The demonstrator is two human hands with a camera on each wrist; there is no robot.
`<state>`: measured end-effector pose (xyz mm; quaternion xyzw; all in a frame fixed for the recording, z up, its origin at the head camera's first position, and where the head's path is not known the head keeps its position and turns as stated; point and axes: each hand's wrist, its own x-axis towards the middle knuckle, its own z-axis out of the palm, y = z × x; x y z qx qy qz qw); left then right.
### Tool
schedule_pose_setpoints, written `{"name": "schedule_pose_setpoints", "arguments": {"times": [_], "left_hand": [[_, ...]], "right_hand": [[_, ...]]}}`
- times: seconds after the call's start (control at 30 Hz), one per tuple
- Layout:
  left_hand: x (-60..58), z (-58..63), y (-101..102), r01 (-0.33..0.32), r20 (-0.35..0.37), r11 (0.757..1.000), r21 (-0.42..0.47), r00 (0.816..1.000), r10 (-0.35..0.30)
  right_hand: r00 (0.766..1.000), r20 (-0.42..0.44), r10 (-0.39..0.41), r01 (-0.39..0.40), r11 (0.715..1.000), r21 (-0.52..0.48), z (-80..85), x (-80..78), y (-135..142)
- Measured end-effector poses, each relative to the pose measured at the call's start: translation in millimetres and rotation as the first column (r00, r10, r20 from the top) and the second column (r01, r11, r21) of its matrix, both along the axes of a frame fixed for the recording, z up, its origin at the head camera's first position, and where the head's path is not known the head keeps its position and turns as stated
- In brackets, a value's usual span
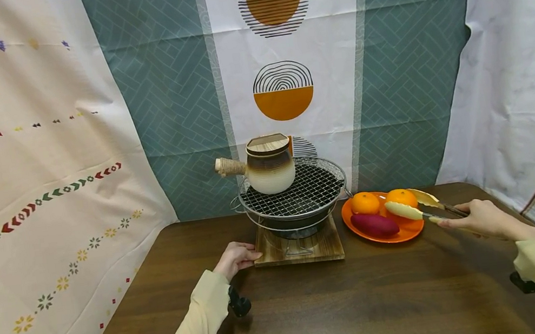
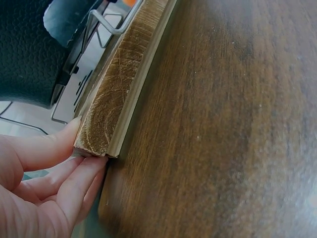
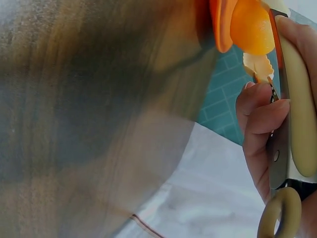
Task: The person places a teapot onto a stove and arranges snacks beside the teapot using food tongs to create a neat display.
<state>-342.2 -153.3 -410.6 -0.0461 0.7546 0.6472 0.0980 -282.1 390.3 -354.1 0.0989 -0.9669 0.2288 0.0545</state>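
Observation:
At the wooden board (image 1: 268,255), my left hand (image 1: 236,258) pinches the front left corner. In the left wrist view its thumb lies over the board's top edge, with the fingers against the corner below. My right hand (image 1: 487,220) grips a pair of tongs (image 3: 303,104) with cream handles and scalloped cream tips. Those tips stand on either side of the right-hand orange (image 1: 402,197) on an orange plate (image 1: 387,240). Sharing the plate are a second orange (image 1: 365,203) and a purple-red sweet potato (image 1: 375,225).
On the board stands a round tabletop grill (image 1: 297,215) with a black mesh top and wire frame. A cream and brown clay pot (image 1: 272,176) with a wooden lid sits on the mesh, its rope-wrapped handle pointing left. Curtains (image 1: 166,90) hang behind the brown table (image 1: 340,301).

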Motion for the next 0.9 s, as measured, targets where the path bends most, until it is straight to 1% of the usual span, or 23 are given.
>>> {"name": "schedule_pose_setpoints", "arguments": {"times": [0.1, 0.3, 0.43, 0.57, 0.7, 0.9], "left_hand": [[0.1, -1.3, -0.3, 0.004, -0.003, 1.000, 0.001, 1.000, -0.004], [0.4, 0.1, 0.2, -0.002, 0.000, 1.000, -0.008, 1.000, 0.002], [0.6, 1.6, 0.2, -0.007, 0.010, 1.000, -0.013, 1.000, 0.007], [0.3, 1.5, -0.1, -0.005, 0.016, 1.000, -0.009, 1.000, 0.005], [0.2, 1.0, 0.2, -0.004, 0.009, 1.000, -0.005, 1.000, 0.004], [-0.1, 0.1, 0.2, -0.006, 0.001, 1.000, -0.011, 1.000, 0.006]], "right_hand": [[1.000, -0.012, 0.000, 0.000, 1.000, 0.004, 2.6, 0.0, 1.7], [1.000, 0.010, -0.006, 0.006, 1.000, 0.001, 9.8, -0.5, 2.5], [1.000, -0.014, 0.005, -0.005, 1.000, 0.011, 14.6, -0.2, 1.7], [1.000, -0.018, -0.013, 0.013, 1.000, 0.023, 20.1, -0.7, 0.2], [1.000, -0.013, -0.019, 0.019, 0.999, 0.031, 25.5, -2.8, -1.1], [0.999, -0.031, -0.020, 0.020, 0.999, 0.025, 35.6, -4.9, -5.7]]}}
